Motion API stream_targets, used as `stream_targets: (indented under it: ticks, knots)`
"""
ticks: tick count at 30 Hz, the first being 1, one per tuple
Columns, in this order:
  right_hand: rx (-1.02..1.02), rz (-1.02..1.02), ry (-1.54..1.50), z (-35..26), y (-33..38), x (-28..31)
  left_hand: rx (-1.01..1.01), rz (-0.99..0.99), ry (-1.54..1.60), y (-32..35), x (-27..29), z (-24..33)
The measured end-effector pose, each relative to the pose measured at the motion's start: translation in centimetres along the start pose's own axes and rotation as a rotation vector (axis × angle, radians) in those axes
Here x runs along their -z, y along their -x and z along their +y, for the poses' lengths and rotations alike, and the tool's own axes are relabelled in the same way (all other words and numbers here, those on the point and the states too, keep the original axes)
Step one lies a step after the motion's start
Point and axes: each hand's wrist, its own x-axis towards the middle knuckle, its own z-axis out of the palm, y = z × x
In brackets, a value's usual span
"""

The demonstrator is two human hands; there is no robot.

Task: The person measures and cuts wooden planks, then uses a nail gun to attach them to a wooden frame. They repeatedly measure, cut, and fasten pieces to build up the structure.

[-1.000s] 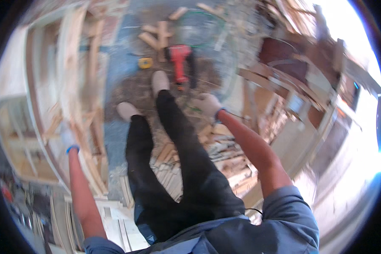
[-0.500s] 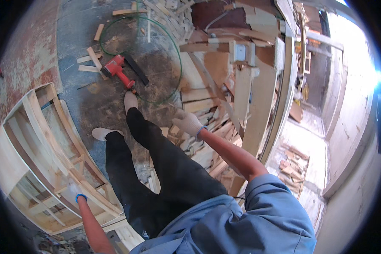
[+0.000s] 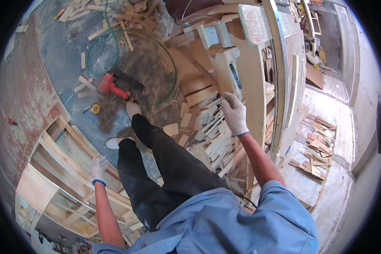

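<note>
My left hand (image 3: pixel 99 168), in a white knit glove with a blue cuff, is over the edge of a curved wooden frame (image 3: pixel 78 148) at the left. Its fingers look loosely stretched, with nothing visible in them; whether they touch the frame is unclear. My right hand (image 3: pixel 235 114), gloved alike, hovers by a heap of wood offcuts (image 3: pixel 216 146) beside a pale wooden board (image 3: pixel 258 97). The fingers point forward, slightly bent and apart, with no object showing. A red nail gun (image 3: pixel 112 86) with a black magazine lies on the floor beyond my feet.
A green air hose (image 3: pixel 173 63) loops around the nail gun. Nearby lie a yellow tape measure (image 3: pixel 95 109) and several wood strips (image 3: pixel 85 86). Red-handled pliers (image 3: pixel 12 122) rest at far left. More scraps (image 3: pixel 319 146) lie on the pale floor at right.
My right hand has moved right and slightly forward, away from my legs. My left hand has moved forward along the wooden frame. The view has shifted, showing more floor at the left.
</note>
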Motion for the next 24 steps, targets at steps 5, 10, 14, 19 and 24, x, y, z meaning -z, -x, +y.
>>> stream_targets:
  ticks: [5, 10, 14, 19, 24]
  knots:
    - [-0.104, -0.039, -0.062, 4.5, 0.2, -0.1, -0.047, -0.051, -0.16, 1.8, -5.4, 5.2]
    - [-0.273, -0.378, -0.008, 6.8, 3.7, -2.0, -0.07, -0.077, -0.029, 1.5, -5.2, 4.3]
    - [-0.628, -0.65, -0.294, 14.5, 11.8, -5.1, -0.007, -0.105, -0.174, 4.0, -6.1, 5.9]
    - [-0.814, -0.801, -0.173, 16.7, 19.1, -8.6, 0.057, 0.0, -0.265, 4.6, -5.1, 4.3]
    - [-0.44, -0.876, 0.076, 16.4, 19.4, -12.7, 0.069, 0.022, -0.219, 4.5, -3.1, 1.4]
